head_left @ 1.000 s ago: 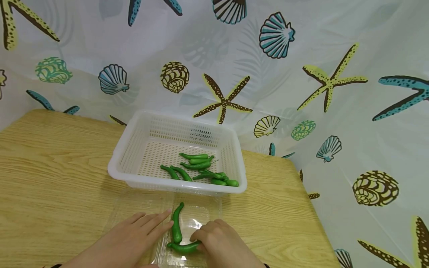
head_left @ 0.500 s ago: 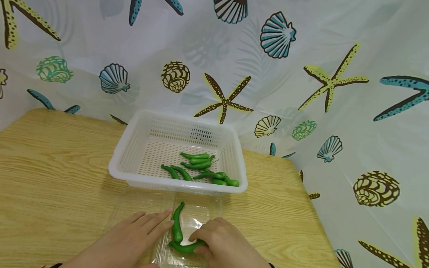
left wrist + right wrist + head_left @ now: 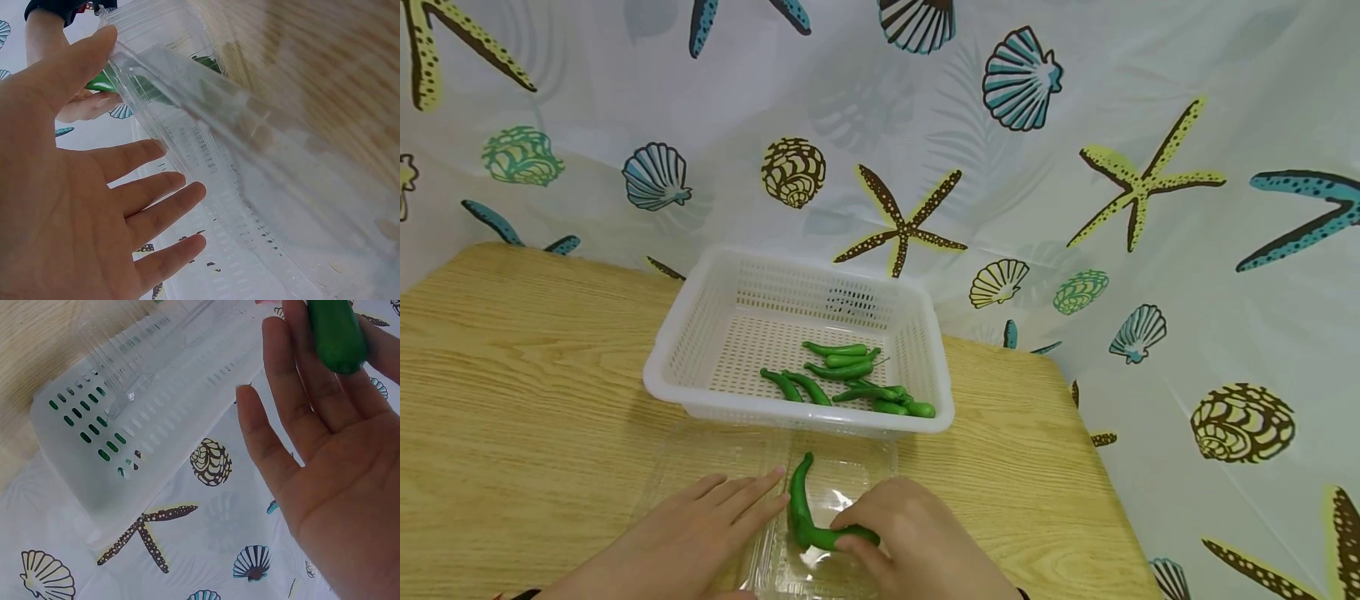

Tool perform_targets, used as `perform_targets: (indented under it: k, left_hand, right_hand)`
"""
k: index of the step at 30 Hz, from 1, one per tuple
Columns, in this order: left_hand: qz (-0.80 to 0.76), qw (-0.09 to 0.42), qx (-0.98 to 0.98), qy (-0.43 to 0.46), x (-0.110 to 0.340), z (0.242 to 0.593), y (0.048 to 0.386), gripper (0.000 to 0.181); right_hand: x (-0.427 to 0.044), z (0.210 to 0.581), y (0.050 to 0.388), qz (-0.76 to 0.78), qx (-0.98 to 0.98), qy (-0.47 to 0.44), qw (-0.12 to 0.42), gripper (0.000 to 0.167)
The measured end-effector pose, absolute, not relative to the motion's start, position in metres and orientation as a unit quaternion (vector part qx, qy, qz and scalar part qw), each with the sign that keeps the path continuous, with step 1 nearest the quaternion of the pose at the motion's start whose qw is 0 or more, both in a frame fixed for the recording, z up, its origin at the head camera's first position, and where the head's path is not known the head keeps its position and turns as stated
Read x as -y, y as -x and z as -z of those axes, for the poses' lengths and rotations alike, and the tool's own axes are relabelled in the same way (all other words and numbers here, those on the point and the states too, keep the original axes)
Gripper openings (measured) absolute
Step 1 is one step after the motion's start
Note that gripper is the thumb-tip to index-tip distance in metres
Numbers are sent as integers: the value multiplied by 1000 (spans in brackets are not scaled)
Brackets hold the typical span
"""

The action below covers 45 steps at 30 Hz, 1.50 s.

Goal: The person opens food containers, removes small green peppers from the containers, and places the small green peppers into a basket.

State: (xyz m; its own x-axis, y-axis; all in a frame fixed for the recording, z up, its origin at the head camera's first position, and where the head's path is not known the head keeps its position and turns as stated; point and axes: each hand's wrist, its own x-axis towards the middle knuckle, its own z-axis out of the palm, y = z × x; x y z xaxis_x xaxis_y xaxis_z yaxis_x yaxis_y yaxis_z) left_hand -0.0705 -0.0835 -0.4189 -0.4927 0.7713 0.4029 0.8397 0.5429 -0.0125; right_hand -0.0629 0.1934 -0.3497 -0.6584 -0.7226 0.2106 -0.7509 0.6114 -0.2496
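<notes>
My right hand (image 3: 917, 533) pinches a green chili pepper (image 3: 829, 539) between thumb and fingers, over the right half of a clear plastic clamshell box (image 3: 842, 483). In the right wrist view the blunt end of that held pepper (image 3: 337, 337) shows beside the fingers. Another green pepper (image 3: 800, 492) lies lengthwise along the box's middle fold, its lower end meeting the held one in the head view. With fingers straight, my left hand (image 3: 700, 529) rests at the fold and lid side of the box. In the left wrist view its thumb (image 3: 94, 53) touches the clear plastic edge.
Behind the box stands a white perforated basket (image 3: 658, 379) with several green peppers (image 3: 842, 371) inside, mostly toward its right. Wooden table (image 3: 535, 400) surrounds both. A curtain (image 3: 730, 100) printed with shells and starfish hangs along the back and right.
My right hand has shifted slightly right and up with the pepper, whose left end now overlaps the other pepper's lower end in view. The left hand has stayed put.
</notes>
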Motion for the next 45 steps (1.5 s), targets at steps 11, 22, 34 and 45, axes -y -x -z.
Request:
perform_targets:
  k: [11,22,34,45]
  left_hand:
    - [100,193,857,468,84,419,71,82]
    - [93,201,856,467,83,418,72,80]
    - [97,190,859,465,82,416,72,82]
    - [98,202,859,459,81,416,70,86]
  right_hand:
    - [-200,346,67,-188,858,-458,135,16]
    - [-203,342,73,-191,826,-471,244,13]
    - [-198,346,78,-218,827,-422,300,15]
    - [-186,352,76,-188,807,-394,398,22]
